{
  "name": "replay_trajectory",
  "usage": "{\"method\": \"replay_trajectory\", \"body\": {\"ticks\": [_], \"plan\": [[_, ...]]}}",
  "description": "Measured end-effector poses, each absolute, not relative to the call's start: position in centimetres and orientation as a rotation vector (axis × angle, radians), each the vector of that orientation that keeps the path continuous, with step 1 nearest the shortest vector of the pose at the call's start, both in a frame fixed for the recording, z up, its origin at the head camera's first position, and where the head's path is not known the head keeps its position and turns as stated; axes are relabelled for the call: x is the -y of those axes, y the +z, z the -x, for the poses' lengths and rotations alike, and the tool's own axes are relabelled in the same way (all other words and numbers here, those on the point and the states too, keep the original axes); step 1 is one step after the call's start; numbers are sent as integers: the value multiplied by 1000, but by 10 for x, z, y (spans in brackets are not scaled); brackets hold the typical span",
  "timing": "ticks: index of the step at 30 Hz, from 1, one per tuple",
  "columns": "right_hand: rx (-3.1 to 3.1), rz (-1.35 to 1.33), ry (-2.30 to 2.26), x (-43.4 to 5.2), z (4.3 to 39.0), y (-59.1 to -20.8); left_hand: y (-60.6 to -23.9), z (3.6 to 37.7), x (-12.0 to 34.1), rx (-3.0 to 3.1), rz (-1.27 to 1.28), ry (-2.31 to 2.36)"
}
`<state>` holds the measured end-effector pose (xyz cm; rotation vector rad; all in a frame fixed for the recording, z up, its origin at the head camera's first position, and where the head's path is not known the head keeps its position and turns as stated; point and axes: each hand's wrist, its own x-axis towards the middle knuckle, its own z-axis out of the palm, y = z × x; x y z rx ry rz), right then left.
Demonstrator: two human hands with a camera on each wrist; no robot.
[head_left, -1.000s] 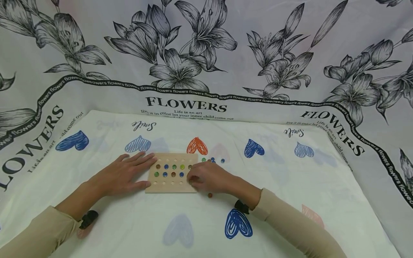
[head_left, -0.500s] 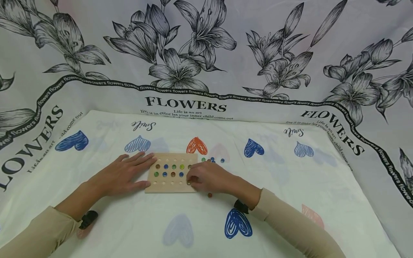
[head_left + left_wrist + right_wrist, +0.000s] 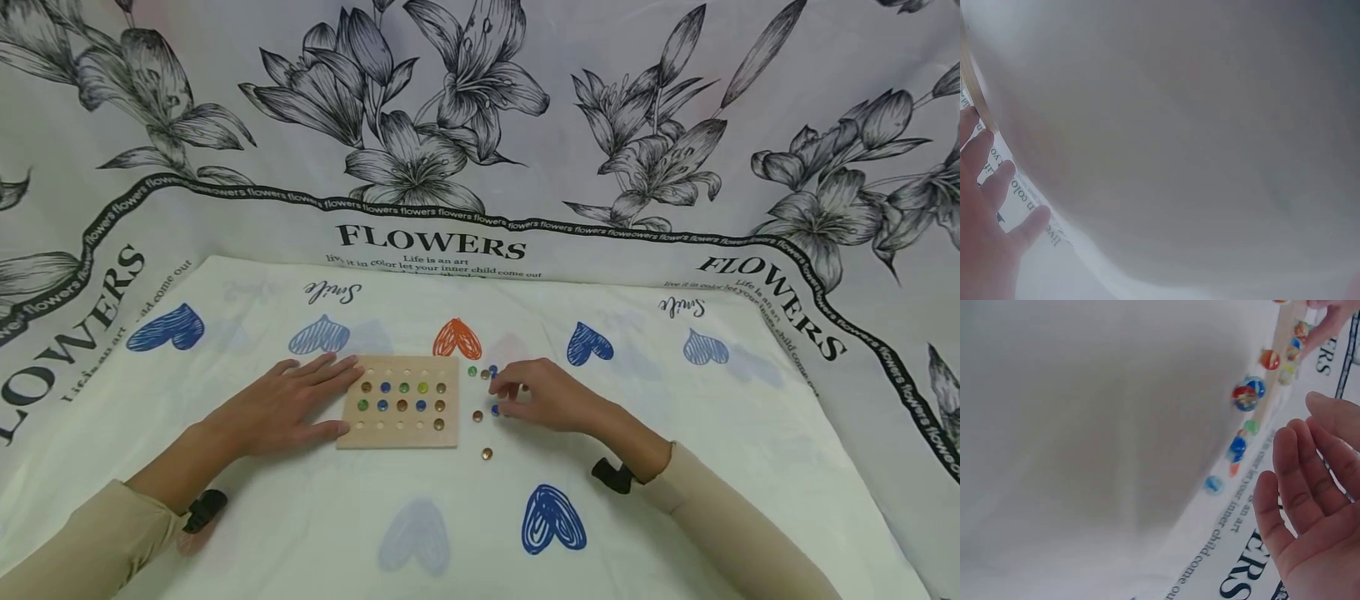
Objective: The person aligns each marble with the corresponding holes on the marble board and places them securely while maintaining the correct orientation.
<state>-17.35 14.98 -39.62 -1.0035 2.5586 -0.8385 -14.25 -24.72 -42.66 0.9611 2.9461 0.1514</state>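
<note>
Marbles [image 3: 404,388] fill about half the board [image 3: 397,440]

Beside the spread left hand [image 3: 281,406], both middle rows are full; its thumb's row holds one, its fingertips' row none. Those gaps seem left. Loose marbles [image 3: 477,416] lie by the right hand [image 3: 555,396], fingers parted, pinching nothing visible.

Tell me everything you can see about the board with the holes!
The board is flat, pale and rectangular, and looks wooden. It has four rows of round holes. Colored marbles fill the two middle rows; the nearest row has one, at its right end, and the farthest none. It lies on the white cloth, with the left hand touching its left side.
</note>
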Motion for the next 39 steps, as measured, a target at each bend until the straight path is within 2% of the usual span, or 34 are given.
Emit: {"method": "replay_trajectory", "body": {"ticks": [10, 39], "plan": [[-2534, 957, -874, -168, 171, -409, -426, 142, 247, -2946, -964, 187], [-2606, 984, -677, -161, 174, -419, -428, 145, 250, -2927, -957, 171]]}}
